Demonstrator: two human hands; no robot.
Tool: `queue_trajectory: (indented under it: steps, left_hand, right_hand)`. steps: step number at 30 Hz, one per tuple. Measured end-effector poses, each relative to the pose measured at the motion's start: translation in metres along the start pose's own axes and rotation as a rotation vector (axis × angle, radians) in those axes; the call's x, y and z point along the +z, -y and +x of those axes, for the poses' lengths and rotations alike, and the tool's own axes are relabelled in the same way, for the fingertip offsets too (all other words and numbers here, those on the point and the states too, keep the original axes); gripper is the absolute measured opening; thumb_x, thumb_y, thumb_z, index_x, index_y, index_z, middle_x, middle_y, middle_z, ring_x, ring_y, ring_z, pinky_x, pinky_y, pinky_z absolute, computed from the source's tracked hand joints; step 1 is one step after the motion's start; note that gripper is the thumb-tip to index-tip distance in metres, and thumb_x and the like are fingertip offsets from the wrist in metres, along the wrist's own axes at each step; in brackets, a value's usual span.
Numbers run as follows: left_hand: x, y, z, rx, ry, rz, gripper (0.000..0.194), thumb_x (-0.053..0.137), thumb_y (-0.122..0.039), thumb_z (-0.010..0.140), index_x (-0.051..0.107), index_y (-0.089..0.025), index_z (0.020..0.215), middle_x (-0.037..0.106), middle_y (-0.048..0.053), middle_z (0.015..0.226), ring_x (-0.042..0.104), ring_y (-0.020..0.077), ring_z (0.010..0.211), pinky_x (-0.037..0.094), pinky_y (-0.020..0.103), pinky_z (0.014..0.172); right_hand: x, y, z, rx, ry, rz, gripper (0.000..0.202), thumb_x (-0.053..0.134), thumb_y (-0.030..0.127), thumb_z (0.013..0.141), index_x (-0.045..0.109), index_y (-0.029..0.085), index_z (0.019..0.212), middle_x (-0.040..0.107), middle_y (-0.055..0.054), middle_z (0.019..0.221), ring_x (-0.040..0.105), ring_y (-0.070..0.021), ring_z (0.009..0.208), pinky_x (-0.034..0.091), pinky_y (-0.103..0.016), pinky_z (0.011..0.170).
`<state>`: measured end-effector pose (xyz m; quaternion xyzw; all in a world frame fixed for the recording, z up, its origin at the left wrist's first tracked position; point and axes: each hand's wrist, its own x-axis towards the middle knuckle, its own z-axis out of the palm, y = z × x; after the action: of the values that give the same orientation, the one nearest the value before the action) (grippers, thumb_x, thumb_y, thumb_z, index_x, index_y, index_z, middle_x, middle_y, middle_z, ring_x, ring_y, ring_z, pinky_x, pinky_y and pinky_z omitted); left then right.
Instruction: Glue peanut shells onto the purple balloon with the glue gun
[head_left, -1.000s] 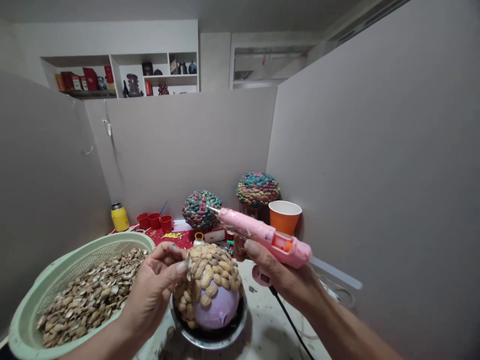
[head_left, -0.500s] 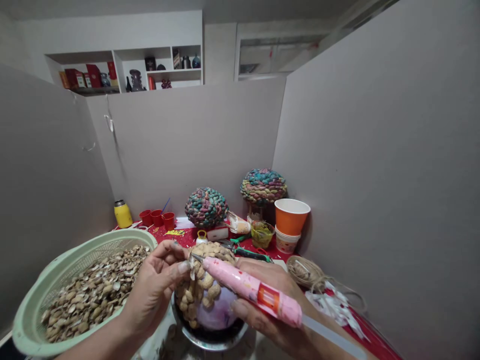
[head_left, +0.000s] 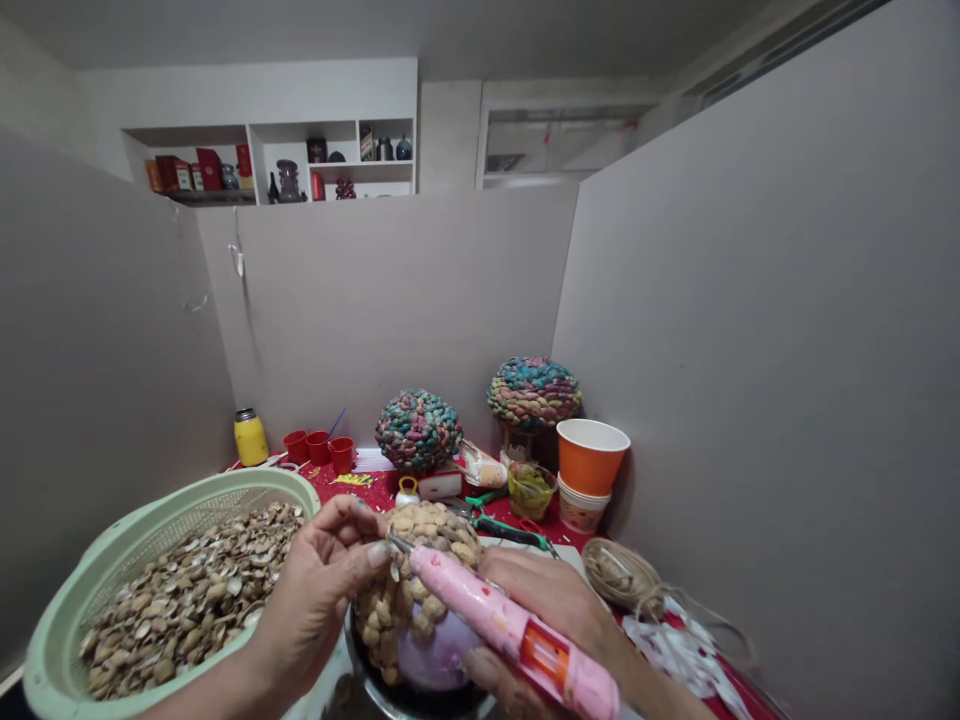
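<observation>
Head view: my left hand (head_left: 322, 580) pinches a shell (head_left: 394, 570); my right hand (head_left: 544, 590) grips the glue gun (head_left: 480, 605). A slip could let its nearby nozzle (head_left: 401, 543) burn me.

- One head-worn camera looks out from the person's own viewpoint, forward and somewhat down.
- Close before it, at the lower middle, are the bare left hand (head_left: 334, 560) and bare right hand (head_left: 551, 595), reaching in from below.
- The lower edge cuts off the round, shiny metal bowl (head_left: 375, 693).
- It faces the flat grey back panel (head_left: 390, 300) almost squarely.
- Farther off, the white, box-shaped wall shelf (head_left: 333, 125) shows at upper left.
</observation>
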<state>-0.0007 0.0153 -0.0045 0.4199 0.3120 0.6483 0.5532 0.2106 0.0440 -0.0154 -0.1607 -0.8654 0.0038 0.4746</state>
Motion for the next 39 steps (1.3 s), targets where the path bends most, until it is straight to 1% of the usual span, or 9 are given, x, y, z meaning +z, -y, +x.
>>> queue_trajectory:
  steps: [4,10,13,16,19,24,30,34,39]
  left_hand:
    - [-0.001,0.002,0.000,0.009,0.002,0.011,0.026,0.083,-0.013,0.068,0.067,-0.019,0.087,0.067,0.000,0.083,0.060,0.0120,0.077,0.049,0.020,0.072]
    - [0.002,0.000,-0.001,0.006,-0.008,0.000,0.027,0.085,-0.014,0.065,0.067,-0.018,0.084,0.067,0.001,0.081,0.060,0.0122,0.075,0.049,0.020,0.070]
    - [0.002,0.000,-0.001,0.002,-0.008,0.001,0.027,0.085,-0.014,0.065,0.067,-0.019,0.085,0.067,0.001,0.082,0.060,0.0123,0.076,0.049,0.021,0.071]
    - [0.001,0.000,0.000,-0.004,0.001,0.003,0.026,0.085,-0.015,0.066,0.067,-0.019,0.085,0.067,0.000,0.082,0.060,0.0121,0.075,0.049,0.021,0.070]
    - [0.001,0.001,-0.001,-0.008,0.007,0.008,0.026,0.084,-0.015,0.066,0.067,-0.019,0.085,0.067,0.000,0.082,0.060,0.0120,0.076,0.049,0.021,0.071]
    - [0.001,0.001,-0.001,-0.003,0.018,0.012,0.025,0.084,-0.015,0.067,0.067,-0.019,0.085,0.068,0.000,0.082,0.061,0.0117,0.076,0.049,0.020,0.072]
    - [0.002,-0.002,-0.001,-0.008,0.007,0.022,0.026,0.085,-0.015,0.066,0.067,-0.018,0.084,0.068,0.000,0.081,0.060,0.0115,0.075,0.049,0.020,0.070]
    - [0.000,0.000,-0.001,-0.009,0.017,0.022,0.026,0.085,-0.014,0.066,0.066,-0.018,0.084,0.068,0.000,0.082,0.061,0.0112,0.077,0.049,0.020,0.072]
    - [-0.001,0.001,-0.001,-0.014,0.025,0.013,0.026,0.084,-0.014,0.068,0.065,-0.019,0.087,0.068,-0.001,0.083,0.060,0.0106,0.077,0.049,0.019,0.072]
  right_hand:
    - [0.006,-0.005,-0.004,-0.007,-0.050,-0.043,0.043,0.039,0.052,0.096,0.046,0.021,0.067,0.047,0.000,0.058,0.041,-0.0135,0.049,0.028,-0.027,0.046]
    - [0.010,-0.010,-0.011,0.013,-0.018,-0.082,0.048,0.034,0.053,0.097,0.053,0.019,0.069,0.050,-0.002,0.058,0.044,-0.0146,0.050,0.030,-0.028,0.047]
    - [0.011,-0.012,-0.013,-0.011,-0.023,-0.092,0.049,0.034,0.055,0.097,0.051,0.020,0.067,0.048,-0.001,0.057,0.043,-0.0141,0.048,0.028,-0.028,0.045]
    - [0.011,-0.013,-0.013,-0.022,-0.024,-0.086,0.045,0.037,0.053,0.096,0.049,0.020,0.068,0.049,-0.001,0.057,0.042,-0.0137,0.048,0.028,-0.028,0.045]
    - [0.008,-0.010,-0.012,-0.010,-0.013,-0.047,0.040,0.039,0.049,0.095,0.048,0.020,0.070,0.050,-0.001,0.060,0.044,-0.0136,0.051,0.030,-0.027,0.047]
    - [0.004,-0.004,-0.007,0.001,-0.012,-0.048,0.037,0.042,0.047,0.095,0.047,0.020,0.070,0.047,0.001,0.059,0.040,-0.0129,0.050,0.027,-0.027,0.047]
    - [0.001,0.000,-0.002,0.004,-0.011,-0.024,0.029,0.046,0.040,0.095,0.048,0.020,0.074,0.047,0.002,0.061,0.040,-0.0119,0.051,0.028,-0.026,0.049]
    - [0.001,0.001,-0.001,0.001,-0.022,-0.090,0.027,0.050,0.036,0.092,0.042,0.020,0.070,0.045,0.003,0.059,0.038,-0.0109,0.049,0.027,-0.026,0.047]
    - [-0.001,0.002,-0.002,0.007,-0.014,-0.136,0.035,0.045,0.042,0.095,0.042,0.020,0.068,0.046,0.003,0.058,0.039,-0.0103,0.048,0.029,-0.025,0.046]
